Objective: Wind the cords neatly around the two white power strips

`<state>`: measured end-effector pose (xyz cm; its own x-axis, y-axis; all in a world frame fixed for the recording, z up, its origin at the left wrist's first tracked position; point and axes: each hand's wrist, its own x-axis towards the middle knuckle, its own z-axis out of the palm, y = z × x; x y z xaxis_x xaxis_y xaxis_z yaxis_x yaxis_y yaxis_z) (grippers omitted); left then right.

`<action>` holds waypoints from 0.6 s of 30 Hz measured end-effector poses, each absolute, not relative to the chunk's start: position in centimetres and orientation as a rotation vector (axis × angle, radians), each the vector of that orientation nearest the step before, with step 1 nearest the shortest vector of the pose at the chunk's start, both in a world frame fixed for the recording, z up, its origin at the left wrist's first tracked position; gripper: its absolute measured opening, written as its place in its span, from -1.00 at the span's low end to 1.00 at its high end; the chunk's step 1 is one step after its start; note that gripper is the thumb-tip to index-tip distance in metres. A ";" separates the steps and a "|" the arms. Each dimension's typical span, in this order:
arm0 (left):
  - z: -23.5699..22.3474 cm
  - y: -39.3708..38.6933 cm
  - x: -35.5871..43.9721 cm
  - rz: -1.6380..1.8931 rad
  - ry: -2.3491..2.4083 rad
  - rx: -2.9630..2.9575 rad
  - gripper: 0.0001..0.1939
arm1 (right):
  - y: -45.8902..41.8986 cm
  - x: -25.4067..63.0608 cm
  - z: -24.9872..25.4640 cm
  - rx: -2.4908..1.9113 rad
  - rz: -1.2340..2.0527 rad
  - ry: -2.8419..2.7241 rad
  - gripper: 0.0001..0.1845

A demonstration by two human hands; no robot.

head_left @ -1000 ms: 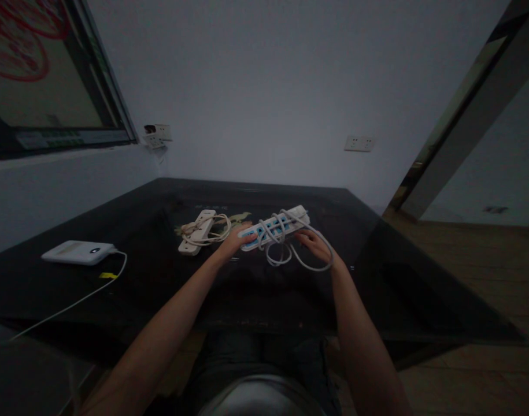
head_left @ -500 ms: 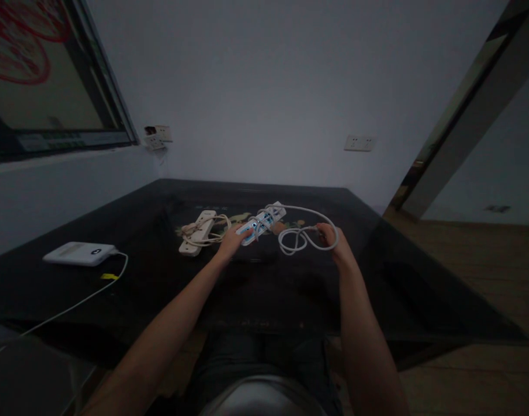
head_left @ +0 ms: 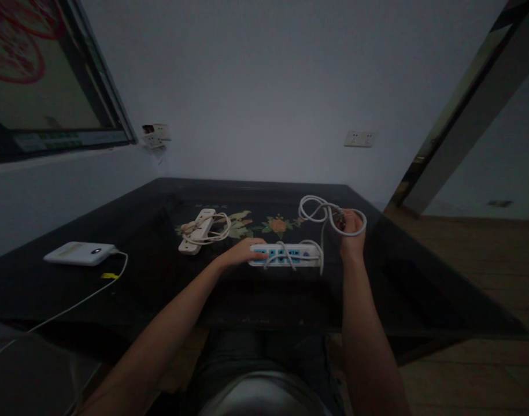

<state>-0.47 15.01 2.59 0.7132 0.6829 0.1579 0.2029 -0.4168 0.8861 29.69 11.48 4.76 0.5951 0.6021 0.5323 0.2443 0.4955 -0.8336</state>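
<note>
My left hand point(head_left: 245, 251) grips the left end of a white power strip point(head_left: 307, 251) with blue sockets. The strip lies roughly level, left to right, above the dark table. Its grey-white cord point(head_left: 313, 207) is wound around the strip and runs from the right end up to my right hand point(head_left: 351, 225). Closed fingers of that hand hold the cord, which hangs in loops to the left and around the fingers. Whether the plug is in the fingers I cannot tell. To the left of my left hand lies a second white power strip point(head_left: 198, 234), its cord bundled over it.
A white power bank point(head_left: 78, 253) with a cable point(head_left: 124, 266) rests on the table's left; a yellow tag point(head_left: 110, 276) is beside the cable. The dark table point(head_left: 264, 294) has a painted flower pattern. Wall sockets point(head_left: 359, 139) are on the wall behind.
The held power strip has turned from slanting to level and moved right and nearer. My right hand has risen and moved right, lifting the cord's loops.
</note>
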 end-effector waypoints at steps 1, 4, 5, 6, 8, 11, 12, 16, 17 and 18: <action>2.9 14.7 -0.5 0.608 0.642 1.942 -0.81 | 11.6 29.8 4.5 -1.119 0.261 -0.984 -0.63; 3.3 14.5 -0.8 0.608 0.601 1.890 -0.75 | 11.9 29.8 4.0 -1.313 0.224 -1.175 -0.62; 3.3 14.6 -0.8 0.641 0.606 1.868 -0.73 | 11.9 29.7 3.9 -1.372 0.199 -1.240 -0.63; 3.2 14.8 -0.9 0.690 0.614 1.831 -0.70 | 11.9 29.6 3.9 -1.420 0.178 -1.297 -0.65; 2.9 15.4 -0.9 0.813 0.644 1.727 -0.65 | 11.8 29.2 3.9 -1.471 0.179 -1.389 -0.67; 2.5 16.5 -1.0 1.006 0.746 1.581 -0.61 | 11.6 28.6 3.9 -1.468 0.290 -1.542 -0.64; 2.4 16.8 -1.0 1.059 0.803 1.566 -0.60 | 11.5 28.4 4.0 -1.457 0.343 -1.597 -0.63; 2.0 17.9 -1.4 1.223 1.146 1.719 -0.64 | 10.9 27.6 4.3 -1.383 0.656 -1.777 -0.61; 2.0 18.0 -1.5 1.235 1.229 1.782 -0.65 | 10.7 27.5 4.5 -1.369 0.738 -1.793 -0.62; 1.9 18.1 -1.6 1.233 1.294 1.838 -0.67 | 10.4 27.3 4.6 -1.358 0.809 -1.795 -0.62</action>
